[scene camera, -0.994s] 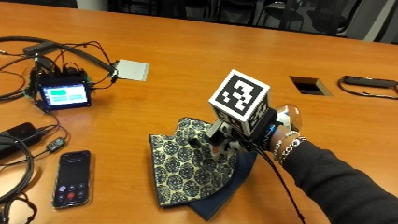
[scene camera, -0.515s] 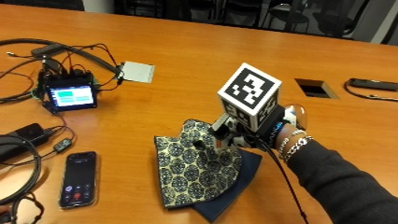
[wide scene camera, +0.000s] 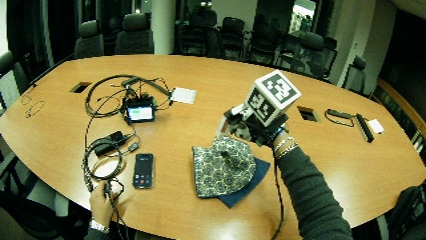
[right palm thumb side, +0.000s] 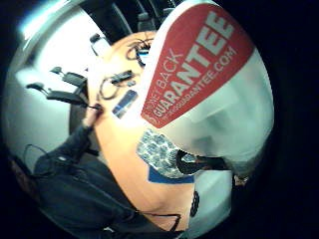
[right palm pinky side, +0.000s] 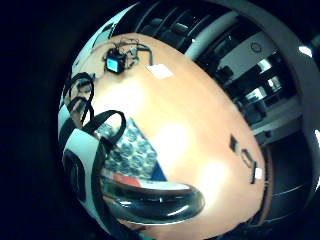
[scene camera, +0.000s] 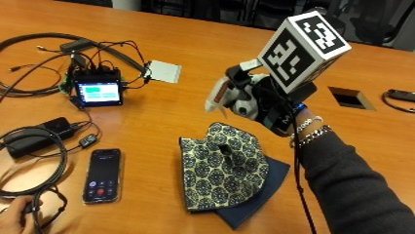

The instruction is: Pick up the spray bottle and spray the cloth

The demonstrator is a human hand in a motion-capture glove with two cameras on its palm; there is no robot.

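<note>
Spray bottle [scene camera: 223, 95] gripped in gloved right hand [scene camera: 262, 102] — raised above patterned cloth [scene camera: 223, 165] on table [scene camera: 195, 58].

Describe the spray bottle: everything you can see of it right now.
The spray bottle is white, apparently plastic, with a dark spray head at the top. The gloved right hand grips it and holds it in the air above the wooden table, clear of the surface, just beyond the patterned cloth. Its pale lower end tilts out past the hand, toward the small screen device. In the thumb side palm view its body fills the picture, showing a red label printed "MONEY BACK GUARANTEE". Its nozzle's exact aim is hard to tell.
</note>
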